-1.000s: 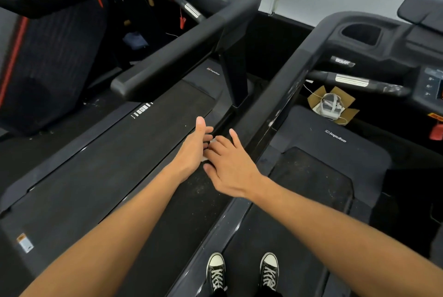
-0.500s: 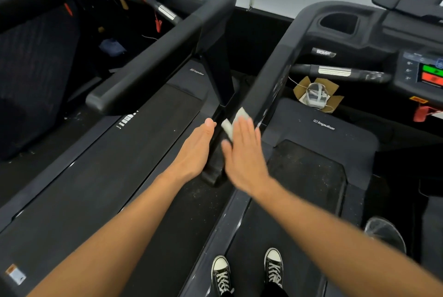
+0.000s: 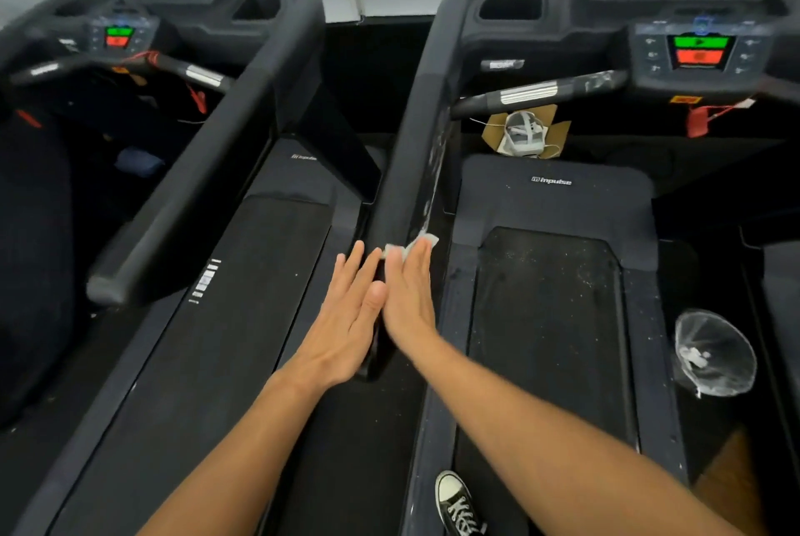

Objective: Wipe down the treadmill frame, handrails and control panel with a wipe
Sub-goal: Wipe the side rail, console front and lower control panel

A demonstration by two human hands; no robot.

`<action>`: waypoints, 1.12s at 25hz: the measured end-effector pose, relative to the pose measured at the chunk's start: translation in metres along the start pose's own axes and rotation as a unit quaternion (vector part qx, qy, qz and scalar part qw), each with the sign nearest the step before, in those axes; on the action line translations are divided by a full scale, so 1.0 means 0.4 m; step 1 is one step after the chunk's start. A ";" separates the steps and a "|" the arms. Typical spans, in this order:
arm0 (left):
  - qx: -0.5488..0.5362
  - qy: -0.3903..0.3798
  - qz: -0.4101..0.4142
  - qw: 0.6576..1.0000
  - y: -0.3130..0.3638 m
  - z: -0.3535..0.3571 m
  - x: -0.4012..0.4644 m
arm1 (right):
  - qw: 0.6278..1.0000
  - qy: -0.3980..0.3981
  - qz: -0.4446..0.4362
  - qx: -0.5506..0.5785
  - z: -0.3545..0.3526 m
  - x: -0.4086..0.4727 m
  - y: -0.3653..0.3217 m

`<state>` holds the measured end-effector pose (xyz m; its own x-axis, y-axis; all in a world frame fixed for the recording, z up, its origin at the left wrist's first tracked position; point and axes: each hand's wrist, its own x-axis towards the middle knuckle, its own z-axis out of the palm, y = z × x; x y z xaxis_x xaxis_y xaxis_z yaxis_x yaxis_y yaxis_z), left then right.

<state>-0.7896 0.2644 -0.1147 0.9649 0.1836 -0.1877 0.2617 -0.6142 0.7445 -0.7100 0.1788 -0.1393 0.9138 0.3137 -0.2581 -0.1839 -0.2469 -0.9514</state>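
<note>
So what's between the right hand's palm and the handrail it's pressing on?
The head view shows the white wipe between the right hand and the handrail; its edge sticks out past the fingertips.

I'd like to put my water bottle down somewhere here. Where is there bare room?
The cup pocket at the console's left corner looks bare. The belt is bare between the hood and the shoe. It is crowded around the handrail, where the left hand and right hand press a wipe.
</note>
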 end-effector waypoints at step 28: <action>0.175 0.075 0.002 0.982 0.099 0.014 0.313 | 0.939 0.025 0.228 0.258 -0.120 0.241 0.026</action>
<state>-0.6581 0.2587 -0.1122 0.9586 0.2759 -0.0701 0.2754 -0.8367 0.4734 -0.6065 0.1624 -0.1660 0.7115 0.2368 -0.6616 -0.6986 0.1368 -0.7023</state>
